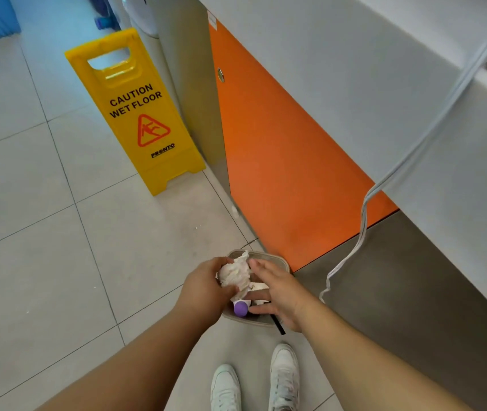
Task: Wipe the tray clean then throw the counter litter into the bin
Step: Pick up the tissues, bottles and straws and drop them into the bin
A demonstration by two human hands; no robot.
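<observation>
A small grey bin stands on the floor against the orange cabinet front. Over its opening my left hand grips a crumpled white paper wad. Below the wad a small item with a purple cap and white scraps lie in the bin. My right hand hovers over the bin's right side, fingers spread and straight, fingertips beside the wad. A thin black stick pokes out under the right hand. The tray is out of view.
A yellow "caution wet floor" sign stands on the tiled floor at the upper left. The white counter runs along the right, with a white cable hanging down from it. My white shoes are below the bin.
</observation>
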